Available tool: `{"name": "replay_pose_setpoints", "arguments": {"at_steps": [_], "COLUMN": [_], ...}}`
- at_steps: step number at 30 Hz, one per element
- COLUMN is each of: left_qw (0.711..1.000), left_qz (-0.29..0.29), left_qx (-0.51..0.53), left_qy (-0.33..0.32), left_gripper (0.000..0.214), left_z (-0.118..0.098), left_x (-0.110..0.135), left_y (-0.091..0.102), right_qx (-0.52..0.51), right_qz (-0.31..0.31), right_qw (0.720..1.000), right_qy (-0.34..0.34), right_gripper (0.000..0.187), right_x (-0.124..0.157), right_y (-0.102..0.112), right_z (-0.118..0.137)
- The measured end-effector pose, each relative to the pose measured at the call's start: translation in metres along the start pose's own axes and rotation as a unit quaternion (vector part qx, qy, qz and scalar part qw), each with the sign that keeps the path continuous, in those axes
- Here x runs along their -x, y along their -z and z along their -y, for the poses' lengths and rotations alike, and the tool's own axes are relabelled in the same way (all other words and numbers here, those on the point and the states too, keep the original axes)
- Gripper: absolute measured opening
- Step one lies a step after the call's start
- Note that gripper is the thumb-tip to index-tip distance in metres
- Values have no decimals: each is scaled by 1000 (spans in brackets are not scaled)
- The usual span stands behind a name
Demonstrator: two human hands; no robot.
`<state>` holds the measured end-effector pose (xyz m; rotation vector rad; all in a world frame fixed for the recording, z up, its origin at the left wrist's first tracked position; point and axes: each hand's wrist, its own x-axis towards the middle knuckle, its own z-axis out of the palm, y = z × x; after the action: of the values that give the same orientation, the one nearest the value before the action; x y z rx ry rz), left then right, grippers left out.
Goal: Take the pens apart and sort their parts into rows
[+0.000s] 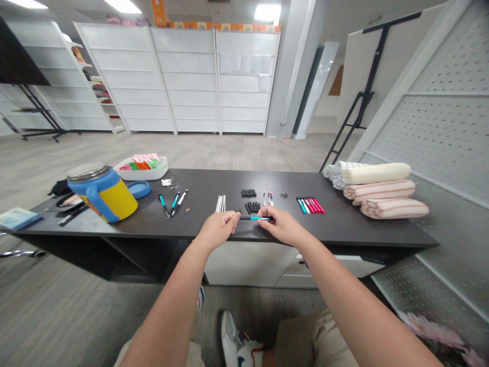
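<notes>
Between my two hands a blue and black pen (pixel 255 218) lies level, just above the front part of the dark tabletop. My left hand (pixel 218 228) is closed on its black end. The fingers of my right hand (pixel 280 224) pinch the blue barrel near the other end. Just beyond my left hand lie several thin white refills (pixel 220 203). Black grip sleeves (pixel 252 207) lie in two groups past the pen, beside small pale and metal parts (pixel 269 196) and a little heap of springs (pixel 284 194). To the right is a row of red and blue barrels (pixel 310 205).
Several pens (pixel 173 204) lie on the left, near a blue-yellow mug (pixel 110 193), its blue lid (pixel 139 189) and a white basket (pixel 162 171) of colourful packets. Rolled towels (pixel 385 191) are stacked at the right end of the table (pixel 374 229). A perforated panel (pixel 454 127) stands beyond them.
</notes>
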<state>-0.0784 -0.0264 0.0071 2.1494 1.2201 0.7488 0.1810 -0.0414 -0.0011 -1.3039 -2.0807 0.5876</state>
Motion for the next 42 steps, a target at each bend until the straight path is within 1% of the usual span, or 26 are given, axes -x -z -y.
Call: {"name": "replay_pose_setpoints", "arguments": {"at_steps": [4,6,11,14,18,22,27,31,38,42], "left_qw": [1000,1000,999,999,1000,999,998,997,996,997], "left_qz": [3,7,13,11,-7,-25,-34,-33,-52,-53], "left_qx": [-4,1,19,19,24,43,61,64,64,6], "left_qy": [-4,0,26,25,1,-8,-2,-1,-23,-53], "left_gripper": [53,54,56,54,49,43,40,39,32,26], "left_z": [-1,0,1,2,4,7,11,12,10,0], "left_x": [0,0,-1,-2,-3,-5,-6,-6,-6,-5], "left_y": [0,-1,-2,-2,-1,0,0,-3,-8,-13], "right_qx": [19,20,16,13,4,-6,-10,0,-18,-26], "right_qz": [5,1,-8,-4,-8,-20,-44,-53,-29,-25], "right_qw": [999,999,1000,1000,1000,1000,999,998,999,999], "right_qy": [38,49,20,6,13,15,-4,-18,-37,-35], "right_gripper": [28,27,16,17,19,18,16,20,30,31], "right_x": [-1,-1,1,2,2,2,3,4,3,2], "right_y": [0,0,0,-1,-1,0,-1,-1,-2,-2], "right_z": [2,2,0,-1,-1,-3,-4,-2,4,4]}}
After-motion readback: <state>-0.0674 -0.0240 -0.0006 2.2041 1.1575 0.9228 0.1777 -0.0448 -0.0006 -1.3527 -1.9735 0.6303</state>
